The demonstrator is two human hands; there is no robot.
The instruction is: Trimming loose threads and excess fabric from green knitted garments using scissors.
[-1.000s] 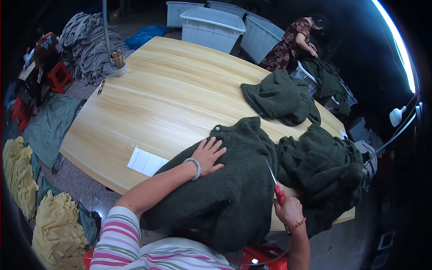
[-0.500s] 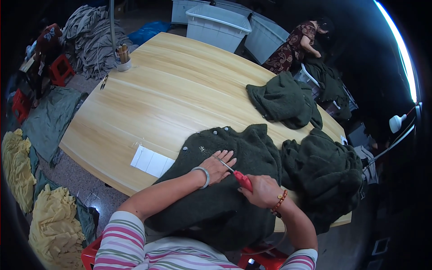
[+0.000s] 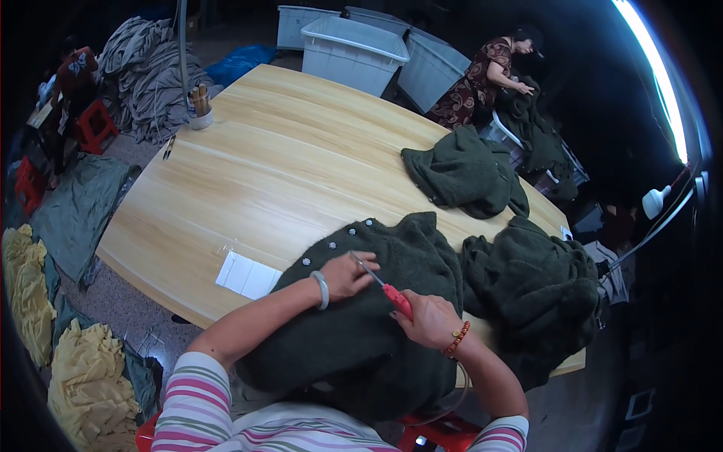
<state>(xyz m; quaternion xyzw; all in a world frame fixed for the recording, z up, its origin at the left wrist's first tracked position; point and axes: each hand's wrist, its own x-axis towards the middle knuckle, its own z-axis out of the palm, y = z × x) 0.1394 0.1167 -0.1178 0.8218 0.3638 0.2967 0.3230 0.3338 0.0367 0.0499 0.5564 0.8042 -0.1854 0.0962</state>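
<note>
A dark green knitted garment (image 3: 399, 256) with several pale round buttons (image 3: 333, 245) along its edge lies in front of me, draped over the table's near edge. My right hand (image 3: 431, 319) is closed round the red handle of a tool (image 3: 397, 299) with a thin metal shaft. The shaft points up and left to the fingers of my left hand (image 3: 346, 276). Those fingers are curled together above the garment, close to the shaft's tip. What they pinch, if anything, is hidden.
White paper (image 3: 247, 274) lies left of the garment on the wooden table (image 3: 226, 181). More dark green garments (image 3: 531, 282) are heaped at right. A cup of sticks (image 3: 199, 113) stands at the far left corner. Beyond the table, a person (image 3: 482, 83) handles dark cloth beside white bins (image 3: 354, 56).
My left hand has gone from lying flat on the garment to curled fingers near the tool's tip. A pale patch on the knit no longer shows. The person across has raised a hand.
</note>
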